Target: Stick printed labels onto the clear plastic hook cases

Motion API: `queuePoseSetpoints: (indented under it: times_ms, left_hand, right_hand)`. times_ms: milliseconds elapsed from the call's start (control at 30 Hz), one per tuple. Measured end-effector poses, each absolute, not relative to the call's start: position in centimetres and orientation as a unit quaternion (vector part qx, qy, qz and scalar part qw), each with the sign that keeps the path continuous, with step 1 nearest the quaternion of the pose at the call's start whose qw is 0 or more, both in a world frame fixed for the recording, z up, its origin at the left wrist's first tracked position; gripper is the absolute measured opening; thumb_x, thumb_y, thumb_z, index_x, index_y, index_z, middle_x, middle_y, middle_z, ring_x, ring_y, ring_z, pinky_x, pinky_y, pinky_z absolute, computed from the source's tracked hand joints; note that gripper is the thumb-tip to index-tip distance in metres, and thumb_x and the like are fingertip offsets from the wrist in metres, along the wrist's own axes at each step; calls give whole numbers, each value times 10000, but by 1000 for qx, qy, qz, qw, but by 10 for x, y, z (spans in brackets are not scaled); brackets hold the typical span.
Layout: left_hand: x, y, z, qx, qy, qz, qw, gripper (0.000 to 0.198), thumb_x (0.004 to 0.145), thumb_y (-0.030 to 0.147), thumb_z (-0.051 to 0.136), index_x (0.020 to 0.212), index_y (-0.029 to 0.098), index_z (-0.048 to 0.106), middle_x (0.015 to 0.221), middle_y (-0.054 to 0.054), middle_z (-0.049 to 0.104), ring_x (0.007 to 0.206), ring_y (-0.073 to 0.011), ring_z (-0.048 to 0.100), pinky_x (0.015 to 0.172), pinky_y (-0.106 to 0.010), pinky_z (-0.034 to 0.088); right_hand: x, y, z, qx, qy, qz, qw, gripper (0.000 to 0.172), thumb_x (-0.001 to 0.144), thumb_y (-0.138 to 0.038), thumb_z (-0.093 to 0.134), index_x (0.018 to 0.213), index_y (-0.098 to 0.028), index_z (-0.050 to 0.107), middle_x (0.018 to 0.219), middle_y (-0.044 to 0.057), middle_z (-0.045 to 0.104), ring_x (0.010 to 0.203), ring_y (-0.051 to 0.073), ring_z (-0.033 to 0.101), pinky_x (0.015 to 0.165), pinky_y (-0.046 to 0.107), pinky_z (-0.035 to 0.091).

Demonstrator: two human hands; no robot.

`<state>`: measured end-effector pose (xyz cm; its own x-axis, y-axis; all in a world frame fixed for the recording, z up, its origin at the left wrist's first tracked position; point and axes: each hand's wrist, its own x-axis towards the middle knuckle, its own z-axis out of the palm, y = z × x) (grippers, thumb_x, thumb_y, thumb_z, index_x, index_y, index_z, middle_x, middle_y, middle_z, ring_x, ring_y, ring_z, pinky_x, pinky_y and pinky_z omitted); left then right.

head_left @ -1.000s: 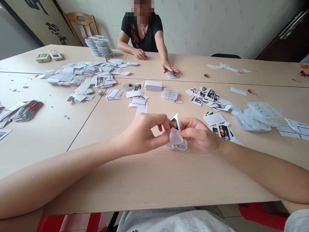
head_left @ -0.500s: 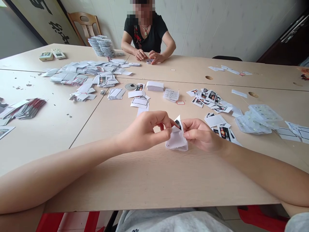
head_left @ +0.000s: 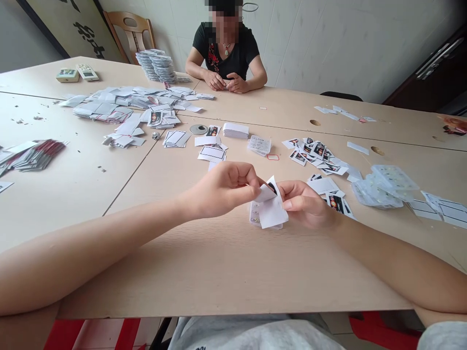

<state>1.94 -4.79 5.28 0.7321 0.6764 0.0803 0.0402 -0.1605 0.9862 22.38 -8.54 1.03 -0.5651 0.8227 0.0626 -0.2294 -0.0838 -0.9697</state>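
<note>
L hand (head_left: 221,184) curls into a narrow pinch, wrist low, forearm angled across the surface (head_left: 219,272), fingers gripping the top of a white paper card (head_left: 270,211) w/ a dark print (head_left: 272,187) showing at its upper corner (print too small to make out). R hand (head_left: 304,204) sits opposite, also narrow, fingertips on the card's right edge. The card is held just over a clear plastic tray (head_left: 256,216), w/ loose printed cards (head_left: 333,201) just past R hand.
</note>
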Motion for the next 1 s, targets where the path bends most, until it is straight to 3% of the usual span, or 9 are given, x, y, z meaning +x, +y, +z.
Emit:
queuePoseSetpoints:
  times_ms: [200,467,700,1000]
  left_hand:
    - [20,-44,53,683,251,275,628,116,769,134,576,679,156,506,869,-60,703,880,-186,666,812,-348,537]
    - [22,-43,53,657,263,286,646,139,764,153,588,661,146,494,842,-59,696,796,-157,659,770,-329,545]
    - [21,-38,48,624,225,264,701,117,800,169,554,689,152,523,893,-60,692,909,-161,647,818,-320,519]
    - [20,-36,49,573,208,238,756,115,819,175,536,707,160,511,993,-79,689,953,-166,631,817,-313,507]
  right_hand:
    - [225,-85,12,-248,-553,696,385,101,705,-168,543,612,-151,506,597,15,524,580,144,498,559,279,356]
    - [228,-83,12,-259,-574,680,374,172,700,-263,594,597,-170,492,629,28,551,631,179,524,603,305,370]
    - [231,-81,11,-267,-534,710,375,191,660,-269,624,564,-172,490,590,5,487,586,149,453,580,286,350]
    - [232,-84,16,-260,-515,732,363,158,621,-254,607,548,-172,493,652,30,568,594,165,520,543,286,373]
